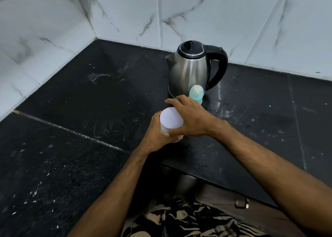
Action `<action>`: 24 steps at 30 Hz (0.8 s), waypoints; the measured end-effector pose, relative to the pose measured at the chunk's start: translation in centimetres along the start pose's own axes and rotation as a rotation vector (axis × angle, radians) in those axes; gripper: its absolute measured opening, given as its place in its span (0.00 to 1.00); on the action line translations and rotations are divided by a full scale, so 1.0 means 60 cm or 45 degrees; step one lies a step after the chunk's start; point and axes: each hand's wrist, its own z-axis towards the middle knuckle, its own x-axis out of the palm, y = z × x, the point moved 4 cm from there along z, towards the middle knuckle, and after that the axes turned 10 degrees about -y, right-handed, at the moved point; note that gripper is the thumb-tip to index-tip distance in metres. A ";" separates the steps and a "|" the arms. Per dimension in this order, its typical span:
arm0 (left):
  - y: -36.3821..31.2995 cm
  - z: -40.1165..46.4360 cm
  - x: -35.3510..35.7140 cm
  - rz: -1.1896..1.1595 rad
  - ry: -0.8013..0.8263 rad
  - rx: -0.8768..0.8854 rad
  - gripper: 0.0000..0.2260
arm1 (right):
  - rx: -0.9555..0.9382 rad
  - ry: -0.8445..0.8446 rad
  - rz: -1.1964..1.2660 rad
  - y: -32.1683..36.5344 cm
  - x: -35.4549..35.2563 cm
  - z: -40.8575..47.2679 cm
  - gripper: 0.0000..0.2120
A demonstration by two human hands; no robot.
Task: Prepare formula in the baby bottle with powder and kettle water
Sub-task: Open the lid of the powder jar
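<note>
The left hand (158, 136) is gripping the body of the powder container (170, 122), and the right hand (190, 119) is closing over its white lid, probably to twist it open (the fingers hide the rim). It is better to be holding the container upright and turning gently. The baby bottle (196, 93) is standing capped, just before the kettle (190, 67).

The kettle (188, 71) is brushed steel with a soft sheen, its lid and handle (220, 65) glossy black plastic. Beneath it, the counter (89, 101) looks like polished black stone, speckled and smeared. Behind it, wall tiles (125, 15) are smooth, glossy marble-look white. In front, the bottle (196, 93) looks translucent teal plastic, and the jar lid (171, 119) matt white.
</note>
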 end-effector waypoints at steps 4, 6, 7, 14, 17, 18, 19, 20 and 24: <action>-0.006 0.002 0.003 -0.024 0.002 0.003 0.47 | -0.028 -0.014 -0.009 0.007 0.007 0.001 0.42; -0.011 0.002 0.004 0.000 0.001 0.030 0.43 | -0.092 0.074 0.146 0.008 0.009 -0.002 0.42; -0.013 0.002 0.004 -0.016 -0.009 0.034 0.40 | -0.111 0.104 0.179 0.007 0.010 -0.003 0.44; -0.018 0.000 0.001 -0.046 -0.015 0.039 0.41 | -0.002 -0.071 -0.082 0.003 0.009 -0.001 0.41; -0.017 0.001 0.006 -0.044 0.000 0.007 0.45 | -0.039 0.053 0.112 0.006 0.012 -0.003 0.42; -0.016 0.000 0.004 -0.034 -0.005 0.001 0.46 | -0.054 0.082 0.150 0.006 0.011 -0.003 0.43; -0.010 0.000 0.003 -0.026 -0.013 0.000 0.46 | -0.055 0.084 0.148 0.005 0.010 -0.003 0.44; -0.008 0.000 0.001 -0.015 -0.021 0.004 0.45 | -0.041 0.059 0.110 0.003 0.009 -0.002 0.45; -0.010 0.004 0.006 0.026 0.009 -0.020 0.46 | 0.013 -0.030 -0.054 0.001 0.012 0.001 0.41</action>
